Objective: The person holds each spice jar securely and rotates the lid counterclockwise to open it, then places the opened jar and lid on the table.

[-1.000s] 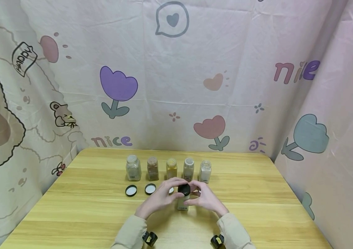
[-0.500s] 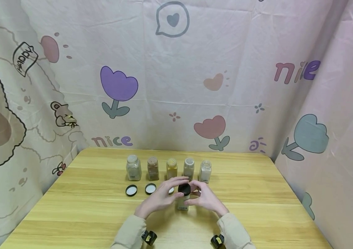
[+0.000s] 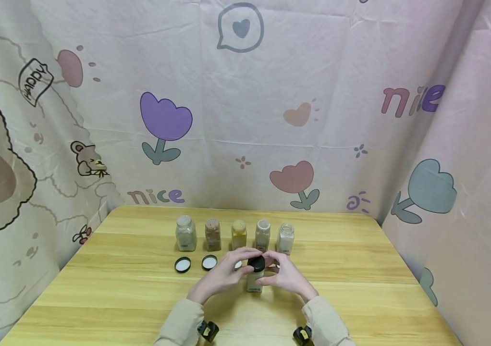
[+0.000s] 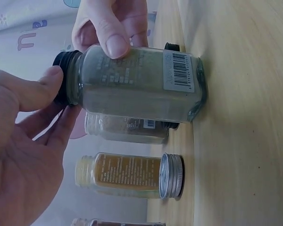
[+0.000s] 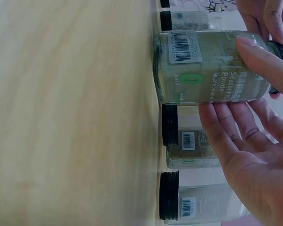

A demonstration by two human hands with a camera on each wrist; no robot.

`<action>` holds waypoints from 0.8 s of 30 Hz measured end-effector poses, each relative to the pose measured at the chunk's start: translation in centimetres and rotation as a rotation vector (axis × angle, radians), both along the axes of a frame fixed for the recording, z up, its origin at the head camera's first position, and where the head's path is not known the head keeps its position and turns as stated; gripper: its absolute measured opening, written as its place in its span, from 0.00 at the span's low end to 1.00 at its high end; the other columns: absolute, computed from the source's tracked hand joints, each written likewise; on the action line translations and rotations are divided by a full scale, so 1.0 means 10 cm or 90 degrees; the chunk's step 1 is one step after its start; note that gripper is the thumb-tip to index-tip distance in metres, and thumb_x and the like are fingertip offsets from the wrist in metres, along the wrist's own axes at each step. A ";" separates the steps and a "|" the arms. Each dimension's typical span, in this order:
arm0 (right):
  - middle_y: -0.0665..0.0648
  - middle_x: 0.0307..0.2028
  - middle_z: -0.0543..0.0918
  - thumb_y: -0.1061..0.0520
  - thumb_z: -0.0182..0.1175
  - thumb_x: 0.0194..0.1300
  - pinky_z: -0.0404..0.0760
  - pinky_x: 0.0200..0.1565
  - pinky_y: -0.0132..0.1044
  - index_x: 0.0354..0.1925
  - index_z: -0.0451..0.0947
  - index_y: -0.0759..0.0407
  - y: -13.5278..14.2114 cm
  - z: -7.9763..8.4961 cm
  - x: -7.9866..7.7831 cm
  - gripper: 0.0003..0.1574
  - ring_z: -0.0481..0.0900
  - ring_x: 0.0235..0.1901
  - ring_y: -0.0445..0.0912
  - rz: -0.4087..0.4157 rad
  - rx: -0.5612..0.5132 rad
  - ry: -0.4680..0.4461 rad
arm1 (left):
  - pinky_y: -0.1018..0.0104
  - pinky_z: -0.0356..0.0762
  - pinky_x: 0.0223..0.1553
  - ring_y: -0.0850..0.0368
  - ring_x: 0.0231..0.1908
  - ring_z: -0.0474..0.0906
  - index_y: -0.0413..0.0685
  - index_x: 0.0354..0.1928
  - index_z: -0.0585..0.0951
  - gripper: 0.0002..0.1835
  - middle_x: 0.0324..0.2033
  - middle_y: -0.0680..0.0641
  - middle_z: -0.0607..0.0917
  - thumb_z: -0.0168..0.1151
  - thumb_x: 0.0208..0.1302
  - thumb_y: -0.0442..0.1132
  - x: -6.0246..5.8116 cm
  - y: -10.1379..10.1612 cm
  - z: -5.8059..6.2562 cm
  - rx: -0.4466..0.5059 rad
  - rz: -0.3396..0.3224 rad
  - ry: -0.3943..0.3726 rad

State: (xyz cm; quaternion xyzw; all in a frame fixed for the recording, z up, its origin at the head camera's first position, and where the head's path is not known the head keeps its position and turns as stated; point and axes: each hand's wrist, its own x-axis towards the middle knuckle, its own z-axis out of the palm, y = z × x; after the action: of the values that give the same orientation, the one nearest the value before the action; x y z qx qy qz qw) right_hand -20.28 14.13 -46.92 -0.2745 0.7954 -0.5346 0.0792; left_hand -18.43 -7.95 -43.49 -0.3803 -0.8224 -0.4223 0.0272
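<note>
A square glass jar of pale greenish seasoning powder [image 3: 254, 282] stands upright at the front middle of the wooden table. My left hand [image 3: 227, 274] pinches its black lid [image 4: 63, 77] between thumb and fingers. From the other side my right hand [image 3: 286, 277] holds the glass body, thumb on the near face and fingers on the far one, as the right wrist view shows. The lid sits over the jar's neck. A white barcode label [image 5: 184, 47] lies low on the glass.
Behind stands a row of several lidless jars, among them a clear one [image 3: 186, 235], a brown one [image 3: 213, 235] and a yellow one [image 3: 239, 234]. Loose lids lie before them, two black-rimmed ones [image 3: 182, 265] at left and a silver one [image 4: 171, 175]. A patterned curtain [image 3: 237, 120] hangs behind.
The left fingers have risen slightly and come back down at the lid, which looks tipped a little differently in between. The jar and right hand stay in place.
</note>
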 end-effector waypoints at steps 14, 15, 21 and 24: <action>0.61 0.46 0.83 0.61 0.77 0.51 0.85 0.56 0.32 0.55 0.77 0.65 0.00 0.00 0.01 0.33 0.80 0.45 0.46 -0.007 0.008 0.001 | 0.49 0.80 0.62 0.45 0.59 0.78 0.43 0.67 0.75 0.27 0.61 0.43 0.78 0.64 0.69 0.42 0.02 0.03 -0.04 -0.018 0.044 0.011; 0.60 0.46 0.83 0.61 0.77 0.51 0.85 0.56 0.32 0.55 0.77 0.65 0.00 0.00 0.01 0.33 0.80 0.45 0.46 -0.007 0.010 0.003 | 0.49 0.79 0.64 0.44 0.61 0.77 0.44 0.68 0.74 0.27 0.63 0.42 0.77 0.63 0.70 0.42 0.02 0.02 -0.05 -0.021 0.040 0.008; 0.60 0.44 0.83 0.61 0.77 0.51 0.85 0.54 0.32 0.53 0.77 0.65 0.00 0.01 0.01 0.31 0.79 0.44 0.46 -0.006 0.006 0.009 | 0.41 0.70 0.70 0.39 0.69 0.70 0.42 0.71 0.70 0.27 0.70 0.39 0.72 0.57 0.71 0.32 0.02 0.01 -0.05 -0.020 -0.006 -0.009; 0.60 0.44 0.82 0.61 0.77 0.51 0.85 0.54 0.29 0.53 0.77 0.65 0.01 0.00 0.00 0.31 0.79 0.44 0.47 -0.005 0.005 0.008 | 0.41 0.71 0.70 0.38 0.68 0.71 0.39 0.70 0.70 0.26 0.68 0.38 0.74 0.56 0.70 0.29 0.01 0.01 -0.04 -0.014 -0.018 -0.007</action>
State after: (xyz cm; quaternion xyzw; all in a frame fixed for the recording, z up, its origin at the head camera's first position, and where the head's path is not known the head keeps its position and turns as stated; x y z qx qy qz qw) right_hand -20.24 14.19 -46.91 -0.2745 0.7988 -0.5303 0.0731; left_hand -18.28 -7.87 -43.93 -0.3894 -0.8218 -0.4159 0.0124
